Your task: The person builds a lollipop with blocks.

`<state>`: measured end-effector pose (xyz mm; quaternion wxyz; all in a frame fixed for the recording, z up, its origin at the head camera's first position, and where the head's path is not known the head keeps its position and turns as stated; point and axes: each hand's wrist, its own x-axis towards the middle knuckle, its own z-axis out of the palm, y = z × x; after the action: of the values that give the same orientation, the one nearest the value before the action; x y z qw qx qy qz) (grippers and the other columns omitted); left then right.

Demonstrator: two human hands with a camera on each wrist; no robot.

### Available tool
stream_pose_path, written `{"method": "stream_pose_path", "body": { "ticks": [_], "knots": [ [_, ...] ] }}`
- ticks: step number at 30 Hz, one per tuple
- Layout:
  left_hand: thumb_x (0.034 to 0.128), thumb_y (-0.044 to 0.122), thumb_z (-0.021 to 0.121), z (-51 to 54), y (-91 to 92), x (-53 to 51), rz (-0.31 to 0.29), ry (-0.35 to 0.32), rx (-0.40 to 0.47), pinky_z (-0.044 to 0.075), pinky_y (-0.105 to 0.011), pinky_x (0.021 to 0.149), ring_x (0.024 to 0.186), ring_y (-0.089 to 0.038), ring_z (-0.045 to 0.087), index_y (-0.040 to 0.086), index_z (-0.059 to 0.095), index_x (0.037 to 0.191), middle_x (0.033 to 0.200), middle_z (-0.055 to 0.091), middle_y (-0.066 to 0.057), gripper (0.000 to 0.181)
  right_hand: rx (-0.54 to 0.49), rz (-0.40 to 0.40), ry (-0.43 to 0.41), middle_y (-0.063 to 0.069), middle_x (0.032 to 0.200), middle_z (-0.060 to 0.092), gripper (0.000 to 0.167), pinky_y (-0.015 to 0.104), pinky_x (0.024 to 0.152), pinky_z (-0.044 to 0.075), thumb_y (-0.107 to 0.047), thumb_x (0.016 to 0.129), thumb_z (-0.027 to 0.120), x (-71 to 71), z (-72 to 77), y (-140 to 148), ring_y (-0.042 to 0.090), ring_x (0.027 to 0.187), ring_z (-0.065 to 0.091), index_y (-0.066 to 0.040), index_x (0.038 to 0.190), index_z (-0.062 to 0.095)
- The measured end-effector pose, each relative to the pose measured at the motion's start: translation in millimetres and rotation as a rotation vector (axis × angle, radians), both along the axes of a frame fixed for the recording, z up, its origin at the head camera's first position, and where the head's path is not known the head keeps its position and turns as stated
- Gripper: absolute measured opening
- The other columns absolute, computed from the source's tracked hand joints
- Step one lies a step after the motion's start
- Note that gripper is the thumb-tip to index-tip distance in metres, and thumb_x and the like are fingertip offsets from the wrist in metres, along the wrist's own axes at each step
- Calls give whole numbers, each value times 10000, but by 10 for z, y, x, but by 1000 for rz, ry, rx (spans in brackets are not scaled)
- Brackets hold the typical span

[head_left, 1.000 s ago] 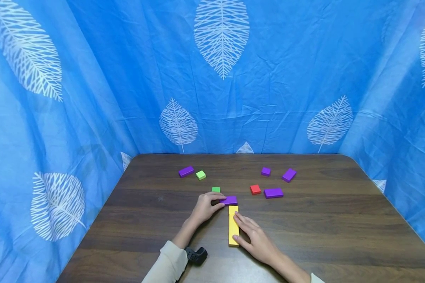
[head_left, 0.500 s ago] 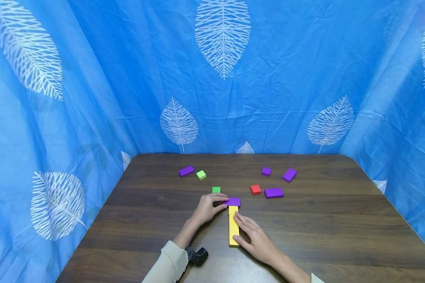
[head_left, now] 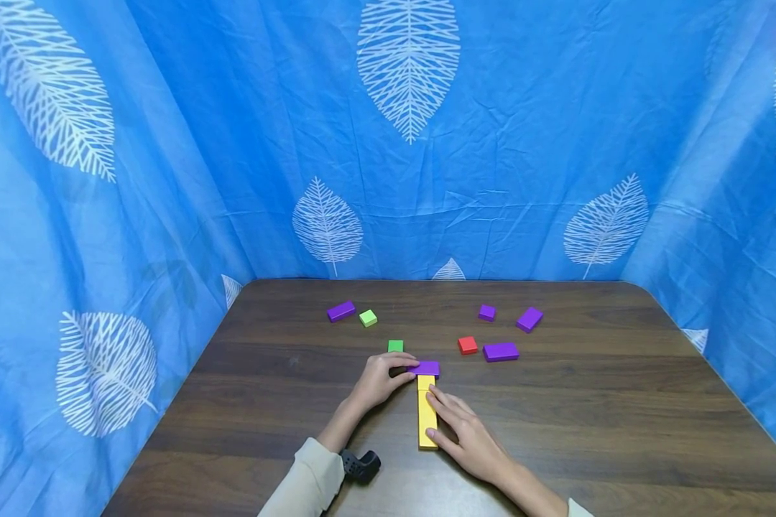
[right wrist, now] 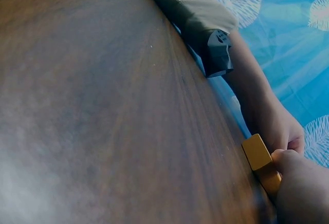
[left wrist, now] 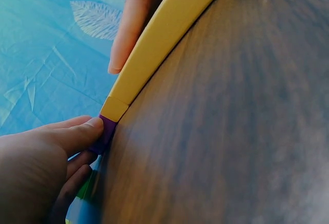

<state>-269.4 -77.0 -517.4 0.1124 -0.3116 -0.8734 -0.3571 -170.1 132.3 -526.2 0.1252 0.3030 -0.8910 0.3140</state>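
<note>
A purple block [head_left: 429,369] lies crosswise against the far end of a yellow column made of a short yellow block [head_left: 426,383] and a long yellow block [head_left: 427,420]. My left hand [head_left: 376,382] pinches the purple block's left end between thumb and fingers; the left wrist view shows the thumb on the purple block [left wrist: 106,131] where it meets the yellow. Along the column's right side, my right hand [head_left: 468,438] rests its thumb and extended fingertips on the yellow. In the right wrist view the yellow block's near end [right wrist: 257,152] shows beside the right thumb.
Beyond the hands on the wooden table [head_left: 265,402] lie a green block [head_left: 395,346], a light green one [head_left: 368,318], a red one [head_left: 468,345] and several purple ones, such as one at the right [head_left: 501,352]. A blue curtain [head_left: 511,143] hangs behind the table.
My left hand has slid the purple block a little to the right, so it now spans the end of the yellow column. My right hand has stayed in place.
</note>
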Motion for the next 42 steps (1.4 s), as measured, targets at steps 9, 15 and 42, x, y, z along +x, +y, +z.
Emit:
{"method": "stream_pose_path", "body": {
  "ticks": [9, 15, 42],
  "knots": [
    [827, 184, 700, 16, -3, 1, -6, 7, 9, 437, -314, 941, 1040, -144, 593, 130, 715, 1044, 1064, 667, 3, 224, -14, 5, -2, 50, 1422, 402, 532, 456, 947, 412, -335, 897, 599, -9, -6, -5, 207, 1249, 411, -105, 1359, 473],
    [827, 185, 699, 14, -9, -6, -5, 4, 7, 435, -315, 943, 1040, -144, 593, 131, 715, 1044, 1064, 667, 3, 223, -15, 3, 9, 50, 1424, 398, 533, 456, 956, 404, -328, 897, 601, -13, -21, -7, 212, 1251, 410, -93, 1358, 472],
    [826, 171, 701, -4, 16, 25, -15, 10, 18, 435, -305, 941, 1041, -144, 594, 110, 708, 1049, 1070, 666, -4, 232, -17, 13, 32, 74, 1419, 402, 543, 457, 948, 408, -308, 894, 607, -2, -27, -7, 229, 1238, 424, -45, 1348, 468]
  ]
}}
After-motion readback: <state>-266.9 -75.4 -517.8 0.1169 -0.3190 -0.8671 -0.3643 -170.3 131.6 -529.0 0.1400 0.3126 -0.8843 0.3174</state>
